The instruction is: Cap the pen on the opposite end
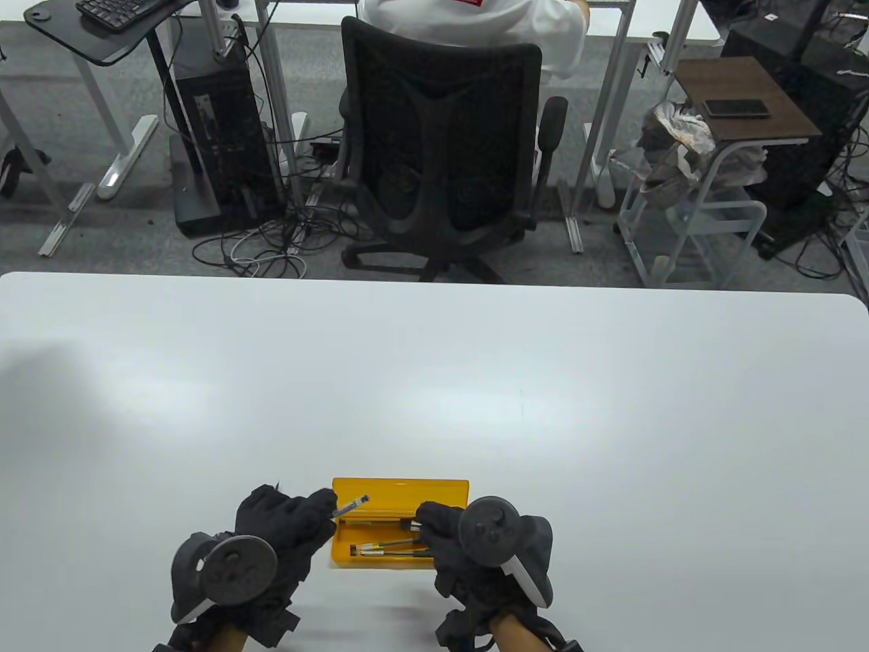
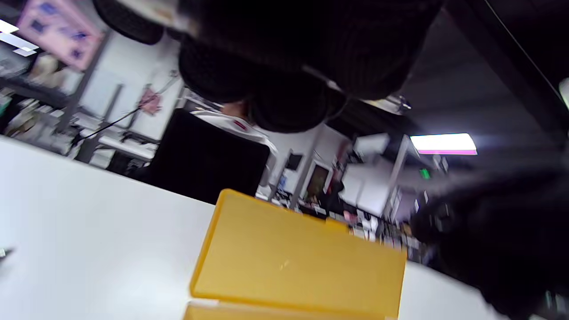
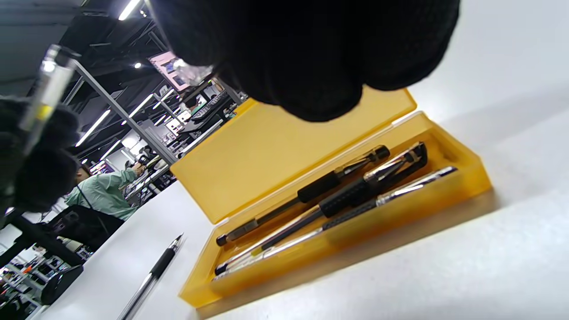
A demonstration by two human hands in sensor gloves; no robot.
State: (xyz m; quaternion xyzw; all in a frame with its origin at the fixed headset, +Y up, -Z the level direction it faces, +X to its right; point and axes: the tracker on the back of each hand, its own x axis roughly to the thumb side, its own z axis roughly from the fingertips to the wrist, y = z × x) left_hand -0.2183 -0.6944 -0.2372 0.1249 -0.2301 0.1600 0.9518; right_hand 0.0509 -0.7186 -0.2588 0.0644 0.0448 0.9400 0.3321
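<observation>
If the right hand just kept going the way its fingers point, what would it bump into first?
Most likely the pens in the open yellow case. The right hand points left over them; its height above them is unclear.

Far table (image 1: 434,367): bare, room to pass.
Between hands: open yellow case (image 1: 400,499), lid flat behind it.
Left of case: loose pen (image 3: 153,275).

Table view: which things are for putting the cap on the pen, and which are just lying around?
For the job:
clear pen, held by the left hand
right hand

Lying about:
yellow case
spare pens inside it
loose pen on the table
office chair
phone
</observation>
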